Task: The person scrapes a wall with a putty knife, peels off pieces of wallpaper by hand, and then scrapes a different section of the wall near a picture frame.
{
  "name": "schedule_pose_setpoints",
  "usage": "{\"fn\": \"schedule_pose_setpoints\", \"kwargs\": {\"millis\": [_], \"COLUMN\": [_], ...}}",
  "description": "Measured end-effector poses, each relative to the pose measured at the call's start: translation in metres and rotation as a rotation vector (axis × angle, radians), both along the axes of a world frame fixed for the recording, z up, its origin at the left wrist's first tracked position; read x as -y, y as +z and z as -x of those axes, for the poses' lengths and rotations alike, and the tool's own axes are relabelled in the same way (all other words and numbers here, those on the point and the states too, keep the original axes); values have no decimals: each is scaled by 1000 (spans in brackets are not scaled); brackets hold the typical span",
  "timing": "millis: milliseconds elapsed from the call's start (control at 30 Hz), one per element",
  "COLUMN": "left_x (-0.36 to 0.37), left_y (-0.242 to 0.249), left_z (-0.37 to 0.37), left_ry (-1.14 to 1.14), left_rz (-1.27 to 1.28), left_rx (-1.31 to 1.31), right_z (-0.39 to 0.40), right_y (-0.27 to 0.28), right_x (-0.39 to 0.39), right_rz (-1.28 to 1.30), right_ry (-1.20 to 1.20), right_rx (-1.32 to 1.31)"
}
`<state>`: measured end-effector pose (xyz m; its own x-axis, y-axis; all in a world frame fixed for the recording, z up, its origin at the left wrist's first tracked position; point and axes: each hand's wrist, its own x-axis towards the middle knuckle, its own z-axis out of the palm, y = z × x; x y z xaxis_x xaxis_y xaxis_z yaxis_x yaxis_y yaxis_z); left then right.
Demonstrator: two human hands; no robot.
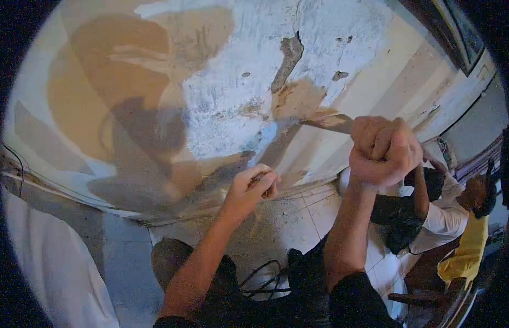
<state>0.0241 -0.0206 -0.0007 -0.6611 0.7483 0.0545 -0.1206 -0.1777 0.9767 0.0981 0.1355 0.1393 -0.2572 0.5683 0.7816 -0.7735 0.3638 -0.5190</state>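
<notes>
My right hand [383,150] is closed in a fist around a scraper [337,122], whose handle is hidden in the fingers. The flat blade points left, its tip at the wall [227,82] by the lower edge of a bare whitish patch. Below and to the left, my left hand [253,185] is held in front of the wall with its fingers curled in. Something dark shows between those fingers, too small to name. Cracked plaster [290,57] and peeling beige paint surround the whitish patch.
To the right sits a person [443,221] in a white top, with a yellow cloth [466,254] nearby. Dark cables [262,276] lie on the tiled floor [320,205] scattered with debris. White fabric [52,262] hangs at left; a dark frame [457,33] is upper right.
</notes>
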Motion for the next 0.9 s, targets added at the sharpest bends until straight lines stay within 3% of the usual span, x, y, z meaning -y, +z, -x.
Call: {"fn": "schedule_pose_setpoints", "kwargs": {"millis": [33, 100, 133, 167, 233, 300, 400, 433, 500, 567, 633, 767, 900], "left_x": [2, 1, 3, 3, 2, 3, 3, 4, 9, 7, 9, 9, 9], "left_y": [1, -1, -3, -2, 3, 4, 1, 1, 7, 7, 4, 5, 9], "left_z": [-2, 1, -1, -1, -3, -2, -1, -2, -2, 2, -1, -2, -4], "left_ry": [-2, -46, -35, -27, -32, -16, -5, -2, -14, -25, -29, -33, -5], "left_rz": [8, 24, 31, 10, -13, 2, 51, 54, -10, -23, -20, 10, -5], "left_rx": [11, 6, 25, 16, -4, -9, -10, 1, -28, -19, 26, -16, 38], "right_z": [-10, -23, -19, -13, 5, -3, -17, -10, 5, -1, -7, 3, -7], "right_y": [1, 1, -2, -11, -7, -9, 1, -6, -18, -12, -14, -18, -4], "right_x": [-5, -26, -30, -27, 12, 9, 7, 7, 12, -1, -5, -5, -1], "right_rz": [8, -363, -382, -377, -90, -44, -186, -180, -96, -138, -225, -117, -210], "right_ry": [-2, 465, 513, 520, 48, 107, 385, 388, 75, 177, 256, 295, 328], "right_rx": [11, -125, -240, -235, -72, -118, -318, -308, -88, -98, -269, -231, -259]}}
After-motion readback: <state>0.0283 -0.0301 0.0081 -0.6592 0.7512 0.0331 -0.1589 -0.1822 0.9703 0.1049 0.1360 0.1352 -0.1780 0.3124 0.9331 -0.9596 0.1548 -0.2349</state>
